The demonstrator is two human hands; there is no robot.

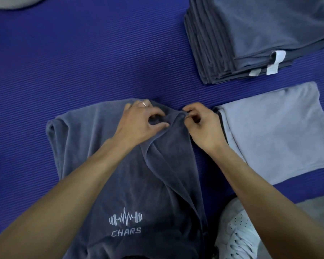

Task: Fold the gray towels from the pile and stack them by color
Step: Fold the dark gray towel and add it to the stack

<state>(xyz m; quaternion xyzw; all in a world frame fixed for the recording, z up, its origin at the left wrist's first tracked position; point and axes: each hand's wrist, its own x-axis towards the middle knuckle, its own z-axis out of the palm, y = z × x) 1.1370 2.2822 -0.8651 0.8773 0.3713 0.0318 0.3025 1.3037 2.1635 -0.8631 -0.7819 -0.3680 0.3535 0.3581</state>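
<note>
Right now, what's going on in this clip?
A person is folding a dark gray towel on a blue mat. The left hand and right hand both pinch its bunched far edge. A stack of folded dark towels and a folded light gray towel lie to the right.

Dark gray towel: matt, soft terry cloth with stitched logo. Blue mat: ribbed, matt foam.

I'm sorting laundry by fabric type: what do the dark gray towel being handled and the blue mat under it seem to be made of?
The dark gray towel looks like soft terry or microfibre cloth: matte, fuzzy nap, limp folds, and a pale logo that may be stitched. The blue mat looks like foam or rubber: fine parallel ribs and a slight sheen. Neither can be confirmed by sight alone.
</note>
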